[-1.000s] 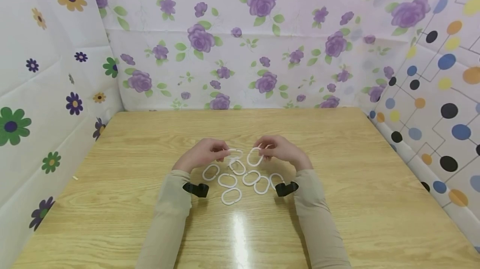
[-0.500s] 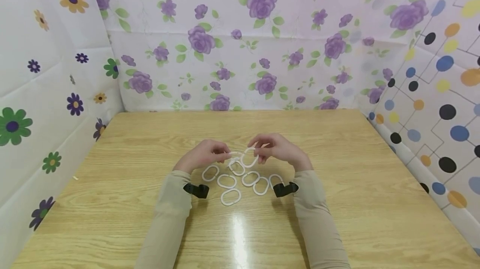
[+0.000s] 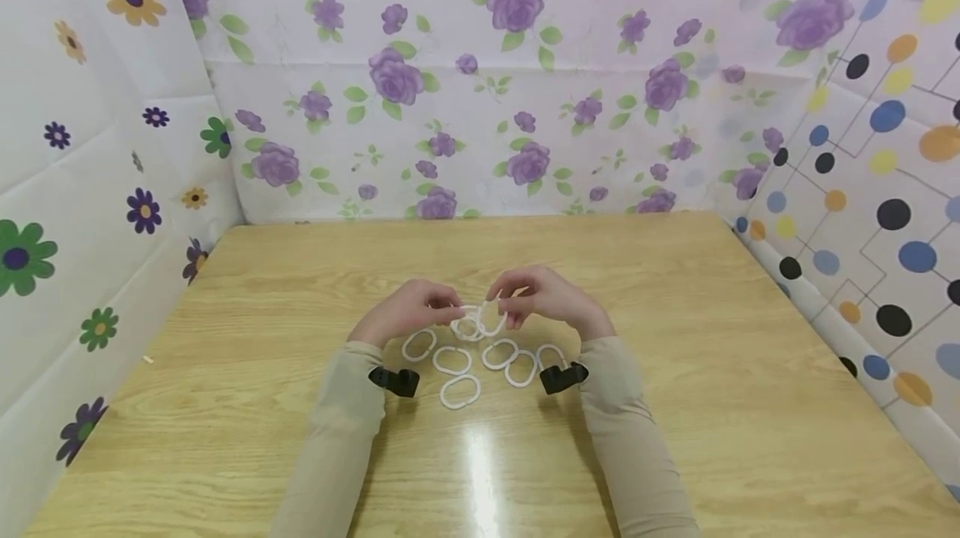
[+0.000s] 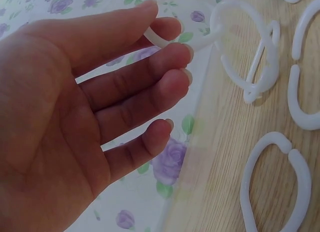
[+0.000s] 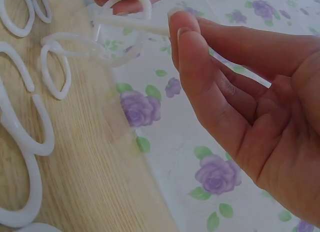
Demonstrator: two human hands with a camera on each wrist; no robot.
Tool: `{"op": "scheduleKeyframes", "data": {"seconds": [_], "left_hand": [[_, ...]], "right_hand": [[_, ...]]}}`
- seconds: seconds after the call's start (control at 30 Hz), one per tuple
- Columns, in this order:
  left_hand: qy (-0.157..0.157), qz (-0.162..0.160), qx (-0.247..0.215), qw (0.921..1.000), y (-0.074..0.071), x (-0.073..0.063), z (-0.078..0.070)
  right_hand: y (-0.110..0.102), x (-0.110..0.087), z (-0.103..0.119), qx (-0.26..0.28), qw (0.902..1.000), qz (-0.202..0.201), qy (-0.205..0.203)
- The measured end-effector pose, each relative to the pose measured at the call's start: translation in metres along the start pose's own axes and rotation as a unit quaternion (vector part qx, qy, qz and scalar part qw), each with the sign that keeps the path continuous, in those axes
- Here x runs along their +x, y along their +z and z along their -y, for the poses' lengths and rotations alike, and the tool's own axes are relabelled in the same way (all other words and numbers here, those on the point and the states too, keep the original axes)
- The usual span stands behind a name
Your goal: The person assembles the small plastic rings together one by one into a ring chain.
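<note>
My left hand [image 3: 408, 310] pinches a white plastic C-link [image 4: 202, 43] between thumb and index finger, its other fingers loosely bent. From that link hangs a second white link [image 4: 270, 67], with another thin-looking link [image 4: 256, 64] at its lower end. Opposite, my right hand [image 3: 551, 302] pinches a further white link [image 5: 145, 27] by its edge between thumb and fingertips. In the right wrist view this link appears nearly edge-on and overlaps the left hand's link. Whether the two are hooked together I cannot tell.
Several loose white links lie on the wooden table [image 3: 300, 438] nearer the body, among them one at the left [image 3: 405, 349] and one at the front [image 3: 459, 408]. Black wrist cameras [image 3: 397, 382] sit on both sleeves. Patterned cloth walls [image 3: 480, 138] surround the table.
My right hand has moved left with its link, which now overlaps the left hand's link in the head view. The left hand has barely moved, and the loose links lie as before.
</note>
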State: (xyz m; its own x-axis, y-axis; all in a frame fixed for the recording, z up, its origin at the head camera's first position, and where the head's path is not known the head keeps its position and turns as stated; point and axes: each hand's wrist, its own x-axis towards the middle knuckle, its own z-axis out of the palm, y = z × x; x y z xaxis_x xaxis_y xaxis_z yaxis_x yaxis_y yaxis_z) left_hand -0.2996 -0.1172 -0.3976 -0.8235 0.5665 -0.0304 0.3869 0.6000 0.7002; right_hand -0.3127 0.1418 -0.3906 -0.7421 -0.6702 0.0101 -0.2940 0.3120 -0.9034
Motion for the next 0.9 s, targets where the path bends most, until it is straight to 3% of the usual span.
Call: {"op": "scheduleKeyframes", "data": {"seconds": [0.6, 0.9], "left_hand": [[0.003, 0.009, -0.006, 0.9999, 0.0006, -0.0007, -0.0014], [0.008, 0.022, -0.002, 0.9997, -0.0019, -0.0026, -0.0054]], "right_hand": [[0.0069, 0.0063, 0.0006, -0.01, 0.9999, -0.011, 0.004], [0.009, 0.0067, 0.0026, -0.042, 0.9988, 0.0, -0.026]]}}
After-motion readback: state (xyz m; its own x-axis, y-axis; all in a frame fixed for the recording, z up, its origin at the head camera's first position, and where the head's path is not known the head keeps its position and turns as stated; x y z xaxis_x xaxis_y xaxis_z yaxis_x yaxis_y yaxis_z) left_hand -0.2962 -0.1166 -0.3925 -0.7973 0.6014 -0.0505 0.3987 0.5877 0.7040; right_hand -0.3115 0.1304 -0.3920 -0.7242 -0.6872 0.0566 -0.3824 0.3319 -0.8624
